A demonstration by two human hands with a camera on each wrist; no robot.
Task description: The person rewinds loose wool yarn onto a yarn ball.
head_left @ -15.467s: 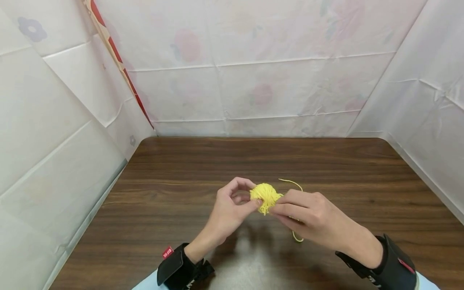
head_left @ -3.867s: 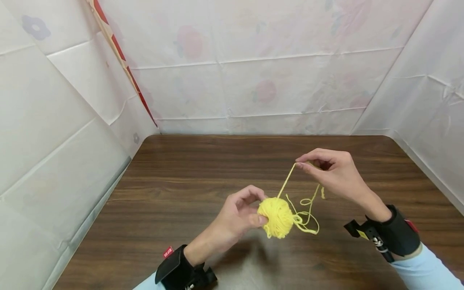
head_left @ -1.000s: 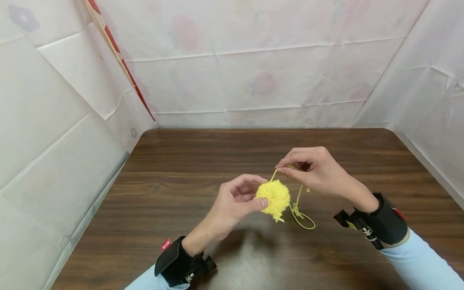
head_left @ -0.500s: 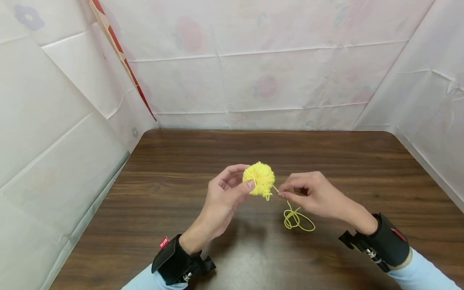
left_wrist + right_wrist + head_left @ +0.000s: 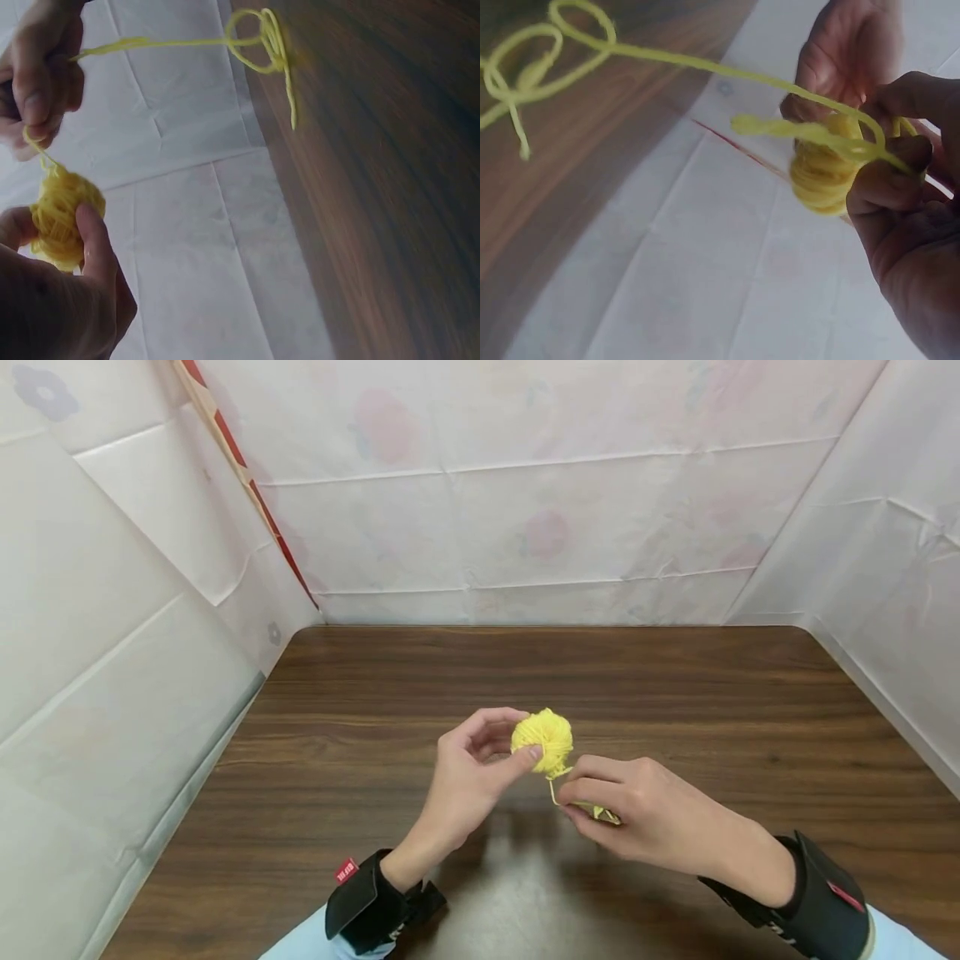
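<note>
Left hand [image 5: 468,772]: fingers pinching the yellow yarn ball [image 5: 543,741] above the surface [image 5: 337,752].
Right hand [image 5: 637,814]: fingers pinching the loose strand [image 5: 553,791] just below the ball.

I work in a small makeshift recording booth, not a lived-in room. The dark wood-grain surface [image 5: 525,677] is closed in on the left, far and right sides by white sheeting [image 5: 525,527], creased in fold lines and printed with faint flowers. At the far left corner a red-and-cream striped strip [image 5: 247,493] shows where two sheets meet. Black camera straps [image 5: 367,902] sit on both my wrists.
</note>
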